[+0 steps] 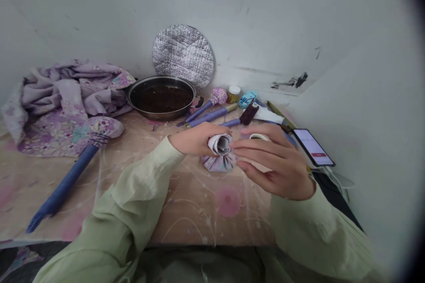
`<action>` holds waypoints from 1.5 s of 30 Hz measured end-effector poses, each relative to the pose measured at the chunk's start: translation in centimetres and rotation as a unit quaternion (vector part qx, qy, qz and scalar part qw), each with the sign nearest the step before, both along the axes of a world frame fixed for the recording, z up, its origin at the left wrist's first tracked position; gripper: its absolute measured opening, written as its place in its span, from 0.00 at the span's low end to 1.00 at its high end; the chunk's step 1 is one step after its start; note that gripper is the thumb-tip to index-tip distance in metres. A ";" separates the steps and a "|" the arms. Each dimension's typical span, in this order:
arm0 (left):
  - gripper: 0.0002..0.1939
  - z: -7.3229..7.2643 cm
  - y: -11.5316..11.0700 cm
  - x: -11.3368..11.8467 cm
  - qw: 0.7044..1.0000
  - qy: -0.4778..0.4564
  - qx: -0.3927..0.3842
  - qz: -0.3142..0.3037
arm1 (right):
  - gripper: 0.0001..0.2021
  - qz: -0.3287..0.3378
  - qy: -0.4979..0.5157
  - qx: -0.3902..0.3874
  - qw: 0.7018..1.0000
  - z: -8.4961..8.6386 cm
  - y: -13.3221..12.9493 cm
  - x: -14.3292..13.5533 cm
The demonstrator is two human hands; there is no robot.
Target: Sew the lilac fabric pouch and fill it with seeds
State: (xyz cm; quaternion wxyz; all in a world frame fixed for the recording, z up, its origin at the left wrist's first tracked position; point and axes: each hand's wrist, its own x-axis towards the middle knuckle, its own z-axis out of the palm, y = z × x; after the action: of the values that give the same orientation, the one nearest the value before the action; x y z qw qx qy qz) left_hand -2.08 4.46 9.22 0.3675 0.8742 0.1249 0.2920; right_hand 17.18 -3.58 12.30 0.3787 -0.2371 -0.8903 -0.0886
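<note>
Near the middle of the table, my left hand [199,138] is closed round a rolled paper tube [221,145], its open end facing me. Below the tube shows a bunched purple floral cloth bundle [218,163], which seems joined to it. My right hand [277,161] is at the right of the tube, fingertips at its rim. A pale ring-shaped roll [260,137] sits within the right hand, partly hidden by the fingers. At the left lies a blue-wrapped stick [71,181] with a floral padded head [105,127].
Purple floral cloth [66,106] is heaped at the left. Behind the hands stand a dark pan [162,98], a silver round mat [183,55] and a small jar [233,94]. Several wrapped sticks lie near a brown-headed one [249,114]. A phone [314,147] rests at the right.
</note>
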 end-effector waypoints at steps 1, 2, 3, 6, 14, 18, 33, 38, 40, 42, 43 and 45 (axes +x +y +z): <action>0.07 0.2 -0.1 -0.1 1.000 -0.011 -0.003 -0.002 | 0.08 0.006 0.023 0.008 1.000 0.2 -0.2 0.2; 0.07 0.3 -0.1 -0.1 1.000 -0.021 -0.006 -0.001 | 0.09 0.009 0.048 0.014 0.999 0.4 -0.4 0.4; 0.07 0.4 -0.2 -0.1 1.000 -0.030 -0.007 0.001 | 0.10 0.008 0.074 0.020 0.997 0.4 -0.4 0.5; 0.07 0.6 -0.3 -0.2 0.999 -0.051 0.002 0.006 | 0.11 0.004 0.137 0.030 0.990 0.0 -0.3 0.7; 0.10 0.3 -0.9 0.4 0.990 -0.127 -0.051 0.037 | 0.07 -0.016 0.147 -0.019 0.989 -2.2 1.0 0.9; 0.13 -1.4 -0.6 2.5 0.924 -0.270 -0.259 0.078 | 0.05 -0.088 0.218 -0.148 0.961 -5.0 2.4 1.0; 0.15 -3.6 2.6 3.7 0.551 -0.446 -0.701 0.078 | 0.07 -0.101 0.327 -0.340 0.876 -11.4 4.3 -0.7; 0.14 -4.1 2.7 4.2 0.515 -0.452 -0.722 0.099 | 0.11 -0.095 0.335 -0.317 0.882 -11.6 4.3 -1.2; 0.14 -4.0 2.5 4.2 0.481 -0.456 -0.740 0.114 | 0.11 -0.096 0.345 -0.301 0.884 -11.5 4.1 -1.4; 0.15 -3.7 2.3 4.2 0.451 -0.468 -0.752 0.114 | 0.08 -0.095 0.353 -0.286 0.886 -11.4 4.0 -1.5; 0.15 -3.5 2.2 4.1 0.441 -0.473 -0.756 0.105 | 0.07 -0.094 0.353 -0.280 0.888 -11.3 3.8 -1.5; 0.16 -3.0 1.9 4.0 0.429 -0.476 -0.764 0.082 | 0.06 -0.097 0.344 -0.274 0.893 -11.2 3.6 -1.5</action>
State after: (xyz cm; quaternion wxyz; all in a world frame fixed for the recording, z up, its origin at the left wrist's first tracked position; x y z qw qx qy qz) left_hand 1.94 6.35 6.17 0.8604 -0.0549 0.1737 0.4760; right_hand 15.67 0.05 1.10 0.5707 -0.4321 -0.6662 0.2092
